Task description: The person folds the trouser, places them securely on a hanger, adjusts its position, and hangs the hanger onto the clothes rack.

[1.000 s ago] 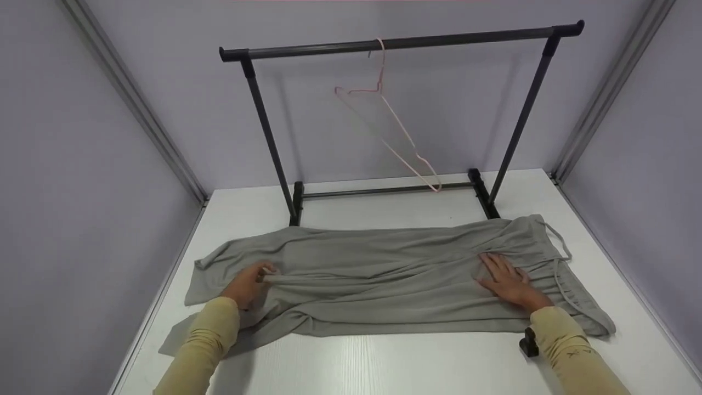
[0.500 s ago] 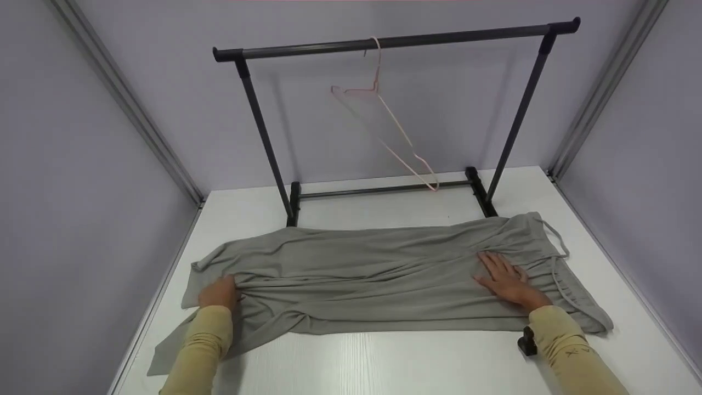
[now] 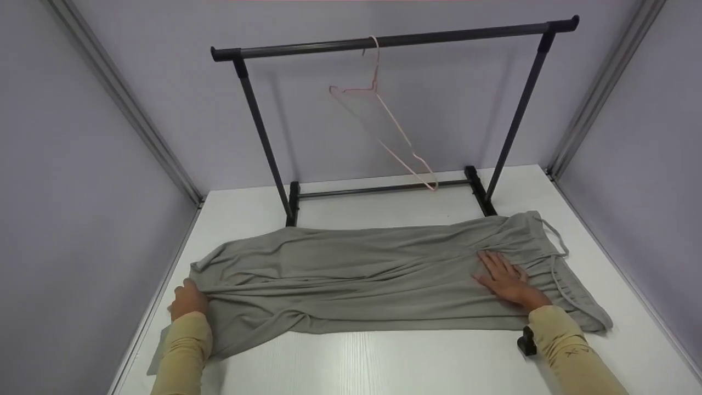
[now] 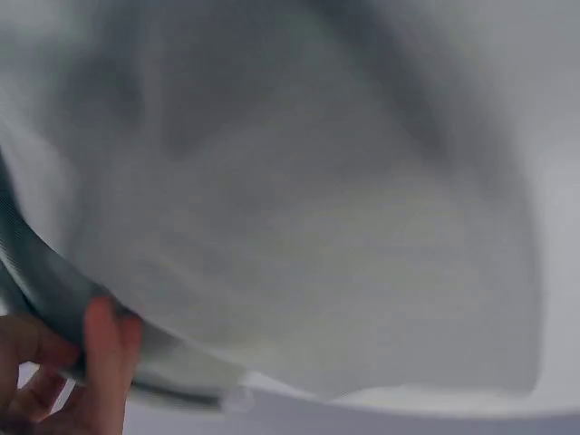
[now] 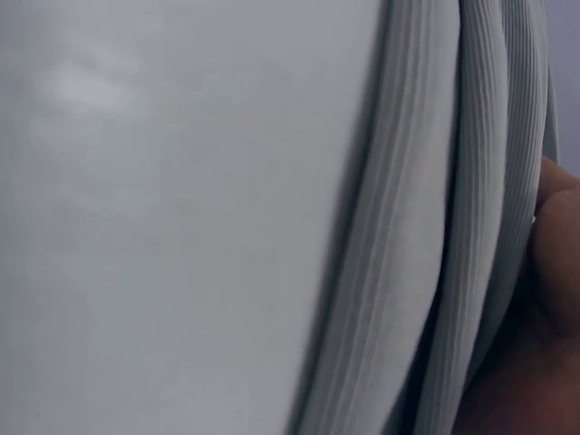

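Observation:
A pair of grey drawstring trousers (image 3: 351, 258) lies sideways across the white table, its gathered waistband at the right and its leg ends at the left. My left hand (image 3: 188, 302) grips the cloth at the left end, pulling long creases toward it. In the left wrist view, the thumb and fingers of that hand (image 4: 104, 362) pinch a fold near the hem. Spread flat below the waistband, my right hand (image 3: 507, 282) presses on the cloth. The right wrist view shows ribbed cloth folds (image 5: 399, 217) beside part of that hand (image 5: 548, 335).
Behind the trousers stands a black garment rack (image 3: 455, 38) with a pink wire hanger (image 3: 403, 129) hooked over its bar. Grey-white panels wall in the table (image 3: 351, 362) at the back and sides. A small black device (image 3: 527, 341) sits at the right wrist.
My left hand has moved leftward from the lower leg to the end of the trousers, drawing the creases straighter. The right hand has stayed in place on the cloth.

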### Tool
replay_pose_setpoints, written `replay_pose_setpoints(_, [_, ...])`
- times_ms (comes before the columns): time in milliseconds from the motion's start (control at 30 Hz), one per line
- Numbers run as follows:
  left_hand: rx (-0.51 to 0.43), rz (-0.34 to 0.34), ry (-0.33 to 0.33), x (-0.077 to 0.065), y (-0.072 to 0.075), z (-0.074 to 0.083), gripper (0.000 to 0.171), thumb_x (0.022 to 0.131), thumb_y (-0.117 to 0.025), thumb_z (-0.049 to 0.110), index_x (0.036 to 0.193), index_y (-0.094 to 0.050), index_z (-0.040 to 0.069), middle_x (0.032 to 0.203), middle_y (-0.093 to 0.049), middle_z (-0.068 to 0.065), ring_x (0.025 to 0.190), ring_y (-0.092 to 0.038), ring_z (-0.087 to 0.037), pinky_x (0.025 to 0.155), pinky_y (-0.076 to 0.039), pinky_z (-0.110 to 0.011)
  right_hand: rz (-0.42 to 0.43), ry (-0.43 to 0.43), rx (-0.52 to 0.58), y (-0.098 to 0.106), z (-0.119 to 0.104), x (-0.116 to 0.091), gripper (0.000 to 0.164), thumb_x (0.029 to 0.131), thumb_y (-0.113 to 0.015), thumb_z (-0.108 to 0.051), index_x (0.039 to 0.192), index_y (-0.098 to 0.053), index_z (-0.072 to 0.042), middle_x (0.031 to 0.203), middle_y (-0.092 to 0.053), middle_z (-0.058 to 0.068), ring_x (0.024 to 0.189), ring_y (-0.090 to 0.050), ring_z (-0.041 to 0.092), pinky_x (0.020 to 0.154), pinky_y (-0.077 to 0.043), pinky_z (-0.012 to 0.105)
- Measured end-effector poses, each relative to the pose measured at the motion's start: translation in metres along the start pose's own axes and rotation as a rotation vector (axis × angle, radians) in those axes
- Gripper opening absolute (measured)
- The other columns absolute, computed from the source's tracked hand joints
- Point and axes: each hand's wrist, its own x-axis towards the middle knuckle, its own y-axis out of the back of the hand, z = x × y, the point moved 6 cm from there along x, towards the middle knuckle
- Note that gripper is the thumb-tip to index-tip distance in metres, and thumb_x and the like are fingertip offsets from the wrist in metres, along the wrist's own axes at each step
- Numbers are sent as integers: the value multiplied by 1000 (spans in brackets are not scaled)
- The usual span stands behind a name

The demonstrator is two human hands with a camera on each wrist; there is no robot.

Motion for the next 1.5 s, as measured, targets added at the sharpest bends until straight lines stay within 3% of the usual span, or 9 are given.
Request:
replay_pose_setpoints(100, [-33,-40,-61,-5,-13,3,34,90,-43,1,120,-37,-13,120,-35,-39,107,-41,-56,82,-37,-65,21,11,-11,1,1,-2,69,96,-45,-44,147,-19,-6,150,-11,22,135,-4,43,94,-6,65])
replay_pose_setpoints(333, [6,-93,-254,-11,-41,51,41,95,-47,25,130,-48,4,134,-44,-22,126,-26,-50,90,-10,-76,37,-6,-12,2,6,-4,70,95,-44,-47,148,-19,-9,150,-11,21,134,-4,44,90,-7,66])
replay_pose_setpoints(467, [47,-210,-216,-10,-59,58,67,94,-38,53,142,-33,7,146,-29,-20,132,-15,-50,91,-4,-77,21,-27,-46,-2,8,-3,74,93,-44,-52,149,-16,-13,150,-10,18,135,-5,43,88,-10,63])
replay_pose_setpoints(567, [95,-260,-175,-6,-67,58,80,89,-39,64,145,-24,8,150,-19,-19,133,-8,-51,89,-10,-78,41,-33,-48,0,10,-7,78,91,-49,-53,149,-17,-11,150,-11,19,133,-6,45,87,-10,64])
replay_pose_setpoints(1000, [76,-310,-133,15,-72,61,92,83,-46,68,147,-18,7,152,-9,-19,135,1,-47,85,-2,-81,13,-120,-67,8,20,-17,89,88,-50,-58,149,-12,-5,152,-4,23,135,0,45,91,-6,68])
replay_pose_setpoints(1133, [78,-281,-139,18,-77,61,92,83,-45,69,147,-18,8,153,-9,-18,136,2,-45,85,1,-80,17,-123,-62,9,21,-18,89,89,-50,-57,149,-11,-4,151,-4,23,135,1,47,90,-6,68])
replay_pose_setpoints(1300, [101,-191,-169,15,-76,69,83,88,-47,59,145,-23,4,150,-16,-22,136,-6,-45,90,-11,-78,32,-122,-64,6,25,-17,89,88,-48,-58,149,-9,-6,151,-4,22,135,2,46,90,-6,67])
replay_pose_setpoints(1400, [110,-52,-242,5,-66,85,70,91,-55,43,140,-32,-1,144,-27,-27,133,-18,-46,90,-27,-71,44,-114,-56,6,26,-16,88,89,-48,-58,149,-10,-7,152,-4,22,135,2,45,91,-6,66])
replay_pose_setpoints(1500, [65,134,-365,-15,-53,107,52,89,-63,25,130,-45,-3,130,-43,-27,117,-43,-44,80,-44,-60,73,-90,-36,7,25,-18,86,89,-49,-55,149,-12,-6,151,-7,23,135,1,45,91,-6,65])
